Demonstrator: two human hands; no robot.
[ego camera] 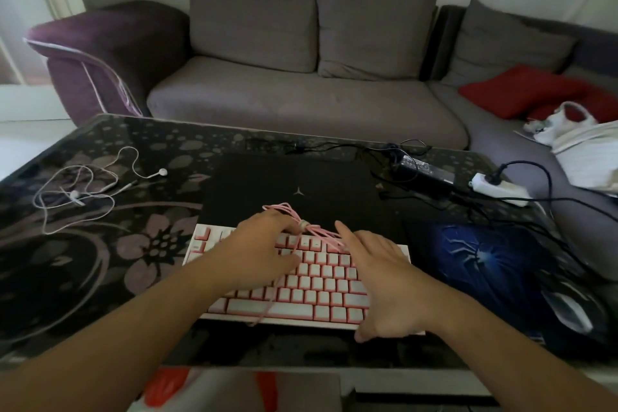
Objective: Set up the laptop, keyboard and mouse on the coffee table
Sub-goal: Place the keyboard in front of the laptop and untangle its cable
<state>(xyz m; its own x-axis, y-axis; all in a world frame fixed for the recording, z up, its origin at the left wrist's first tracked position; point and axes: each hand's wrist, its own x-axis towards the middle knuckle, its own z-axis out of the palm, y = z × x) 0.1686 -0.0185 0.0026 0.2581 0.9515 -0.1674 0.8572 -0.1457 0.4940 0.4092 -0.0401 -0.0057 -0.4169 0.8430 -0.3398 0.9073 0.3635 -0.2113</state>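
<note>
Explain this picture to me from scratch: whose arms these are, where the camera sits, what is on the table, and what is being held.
There is no machine here. The arms belong to a person wearing a wide-angle camera on their head, so the single picture looks forward and down over their own hands.

They stand over a dark flowered coffee table in front of a sofa. On it lie a closed black laptop, a pink and white keyboard, a blue mouse pad with a mouse on it, white earphones, a power brick and a white power strip.

The left hand pinches the keyboard's bundled pink cable. The right hand hovers over the keys with fingers spread, holding nothing.
</note>
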